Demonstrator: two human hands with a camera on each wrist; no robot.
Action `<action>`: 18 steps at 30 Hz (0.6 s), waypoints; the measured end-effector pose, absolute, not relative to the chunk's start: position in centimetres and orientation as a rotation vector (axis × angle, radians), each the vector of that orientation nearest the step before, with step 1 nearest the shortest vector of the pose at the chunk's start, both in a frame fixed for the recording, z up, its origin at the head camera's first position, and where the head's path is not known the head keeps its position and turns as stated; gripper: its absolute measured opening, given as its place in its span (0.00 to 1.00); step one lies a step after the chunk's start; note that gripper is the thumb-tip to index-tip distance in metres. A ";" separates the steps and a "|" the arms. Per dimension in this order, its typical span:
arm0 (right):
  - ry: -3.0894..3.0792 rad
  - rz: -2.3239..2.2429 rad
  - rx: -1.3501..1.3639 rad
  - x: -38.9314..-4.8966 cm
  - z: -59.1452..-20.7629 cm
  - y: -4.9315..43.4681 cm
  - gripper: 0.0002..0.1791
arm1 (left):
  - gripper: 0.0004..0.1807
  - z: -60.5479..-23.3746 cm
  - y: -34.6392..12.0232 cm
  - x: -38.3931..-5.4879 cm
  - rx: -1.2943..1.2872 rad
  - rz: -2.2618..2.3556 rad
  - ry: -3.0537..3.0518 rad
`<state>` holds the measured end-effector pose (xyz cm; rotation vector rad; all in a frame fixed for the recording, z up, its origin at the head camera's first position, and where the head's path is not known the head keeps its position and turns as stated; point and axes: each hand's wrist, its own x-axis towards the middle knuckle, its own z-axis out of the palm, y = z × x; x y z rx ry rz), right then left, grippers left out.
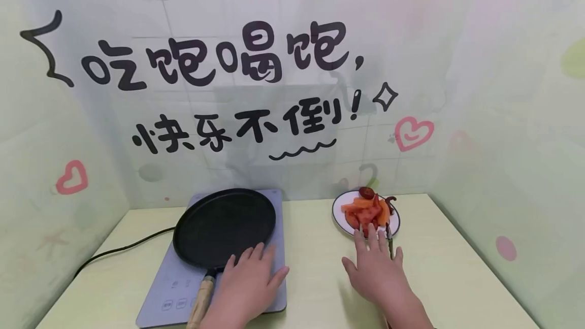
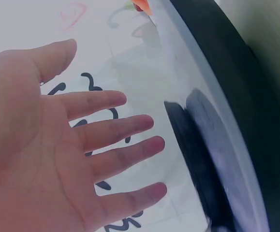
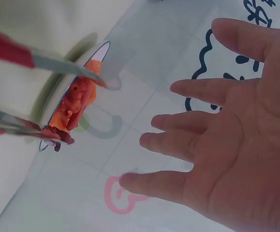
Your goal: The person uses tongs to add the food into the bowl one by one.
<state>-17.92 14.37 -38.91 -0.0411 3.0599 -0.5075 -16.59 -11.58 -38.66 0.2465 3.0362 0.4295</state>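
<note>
My left hand [image 1: 247, 286] hovers with fingers spread beside the wooden handle [image 1: 201, 301] of a flat black pan [image 1: 224, 227]. The left wrist view shows its bare palm [image 2: 48, 145] with nothing in it. My right hand [image 1: 377, 273] is held over a pair of tongs [image 1: 390, 245], which it mostly hides in the head view. Its fingers are straight and apart, and the palm [image 3: 241, 116] is bare in the right wrist view. Red-handled, with metal arms, the tongs [image 3: 57, 64] reach to orange and red food pieces [image 1: 365, 212] on a white plate [image 1: 338, 212].
Under the pan lies a grey-blue induction cooktop [image 1: 155, 293]. A black cable [image 1: 123, 250] runs from it to the left table edge. Patterned wall sheeting [image 1: 256, 166] with black lettering closes off the back and sides of the pale table [image 1: 315, 248].
</note>
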 end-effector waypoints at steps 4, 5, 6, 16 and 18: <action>3.061 -0.471 0.019 -18.3 -39.0 15.0 0.41 | 0.36 -38.4 -12.5 -16.2 0.219 0.361 3.068; 3.047 -0.460 0.046 -18.4 -39.0 15.2 0.40 | 0.36 -38.3 -12.7 -16.0 0.209 0.342 3.079; 3.029 -0.453 0.072 -18.5 -39.0 15.4 0.40 | 0.36 -38.3 -13.0 -15.9 0.199 0.330 3.090; 2.951 -0.426 0.149 -18.4 -40.3 18.4 0.40 | 0.26 -38.6 -15.6 -15.4 0.135 0.227 3.118; 2.936 -0.427 0.163 -18.4 -40.3 18.8 0.42 | 0.25 -38.9 -16.1 -15.4 0.125 0.202 3.109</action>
